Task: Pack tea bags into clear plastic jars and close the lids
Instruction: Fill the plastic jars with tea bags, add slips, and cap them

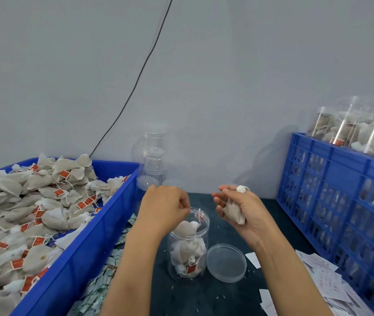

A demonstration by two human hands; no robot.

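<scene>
A grey wall (204, 65) is filling the upper half of the view, with a thin black cable (140, 74) running down it toward the left. Below it, a large blue bin (85, 254) is sitting on the left side of the dark desk (204, 297), heaped with loose tea bags (33, 201) carrying red tags. On the right, a blue slatted crate (341, 201) is standing against the wall, and filled clear jars (359, 126) are rising above its top edge. At the back, between bin and crate, a stack of empty clear jars (153, 160) is standing close to the wall. White paper slips (323, 277) are lying scattered on the desk near the crate, and small green-and-white packets (104, 277) are lying beside the bin's near wall. In the middle of the desk an open clear jar (188, 245) is standing upright, partly filled with tea bags, one of them poking up through its mouth. Its clear lid (226, 262) is lying flat on the desk just beside it, to the right. The left hand (165, 208) is hovering over the jar's mouth with its fingers curled, pinching the string of the topmost bag. The right hand (240, 208) is hanging above the desk to the right of the jar, palm turned inward, its fingers curling round a tea bag (234, 212).
</scene>
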